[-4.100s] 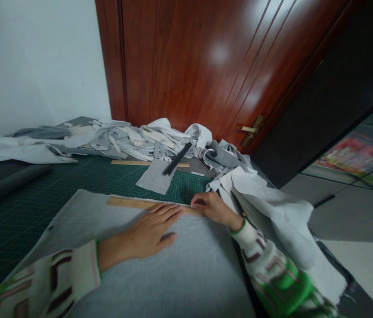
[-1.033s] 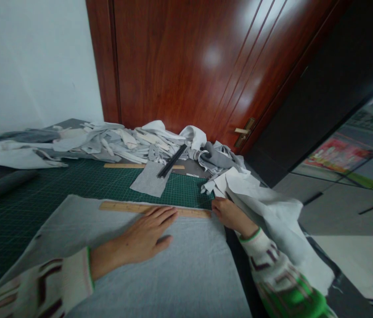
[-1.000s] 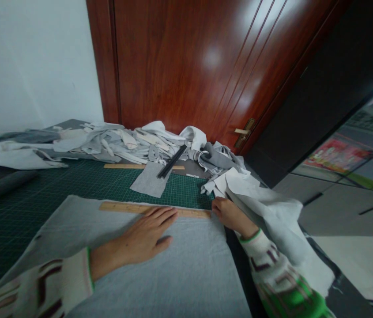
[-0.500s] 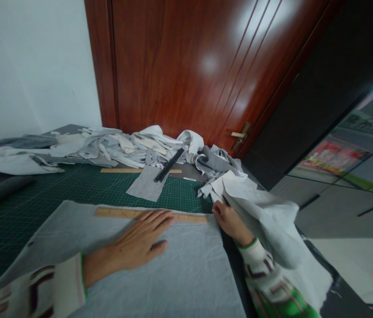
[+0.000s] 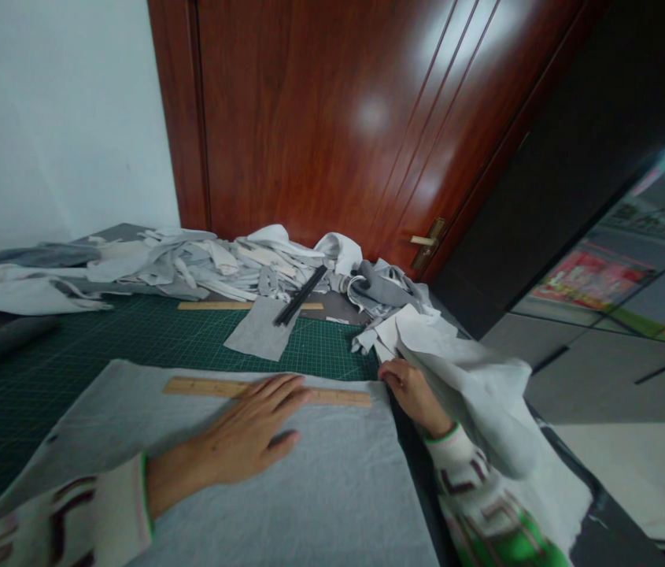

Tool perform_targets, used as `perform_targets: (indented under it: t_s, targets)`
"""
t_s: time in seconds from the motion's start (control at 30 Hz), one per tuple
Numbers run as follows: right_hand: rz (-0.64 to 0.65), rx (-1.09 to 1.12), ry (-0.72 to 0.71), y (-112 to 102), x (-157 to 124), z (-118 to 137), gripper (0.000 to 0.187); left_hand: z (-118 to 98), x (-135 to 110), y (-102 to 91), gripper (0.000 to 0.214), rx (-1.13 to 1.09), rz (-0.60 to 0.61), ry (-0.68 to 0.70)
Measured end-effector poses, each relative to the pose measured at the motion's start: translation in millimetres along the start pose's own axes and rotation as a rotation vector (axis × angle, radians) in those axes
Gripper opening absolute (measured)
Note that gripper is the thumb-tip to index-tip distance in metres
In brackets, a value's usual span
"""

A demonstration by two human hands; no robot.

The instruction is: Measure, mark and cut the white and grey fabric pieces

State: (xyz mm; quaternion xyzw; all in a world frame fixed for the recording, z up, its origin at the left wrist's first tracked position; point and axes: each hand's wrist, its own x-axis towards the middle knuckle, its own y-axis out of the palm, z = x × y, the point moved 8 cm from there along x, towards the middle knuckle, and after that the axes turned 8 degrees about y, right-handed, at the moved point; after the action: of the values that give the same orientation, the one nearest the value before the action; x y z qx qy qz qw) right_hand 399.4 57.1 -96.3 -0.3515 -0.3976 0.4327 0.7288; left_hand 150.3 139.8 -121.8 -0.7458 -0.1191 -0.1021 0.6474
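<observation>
A piece of light grey fabric (image 5: 320,488) lies spread over the green cutting mat (image 5: 149,331). Near its far edge rests a wooden ruler (image 5: 341,398), roughly along that edge. My left hand (image 5: 249,433) lies flat and open, its fingers over the middle of the ruler and its palm on the fabric. At the fabric's far right corner, my right hand (image 5: 415,398) is closed with its fingertips pinched together. Whatever lies between those fingertips is hidden.
Fabric scraps (image 5: 208,264) are heaped along the back, before a wooden door (image 5: 308,118). Black strips (image 5: 301,295) lie across a small grey cloth piece (image 5: 261,335). A second wooden ruler (image 5: 214,305) is behind it. White fabric (image 5: 474,394) is bunched beside my right arm.
The ruler under my left hand has shifted slightly towards me, leaving a wider strip of fabric beyond it. My right hand stays at the corner, still closed.
</observation>
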Motion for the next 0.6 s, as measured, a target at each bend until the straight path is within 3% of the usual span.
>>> perform_targets:
  t_s: [0.37,0.6]
  targets:
    - [0.077,-0.030,-0.018,10,-1,6,0.036,3,1,4.5,0.058,0.076,0.106,-0.063]
    - [0.078,-0.035,0.037,9,2,0,0.033,6,1,4.9,0.058,0.079,0.097,-0.066]
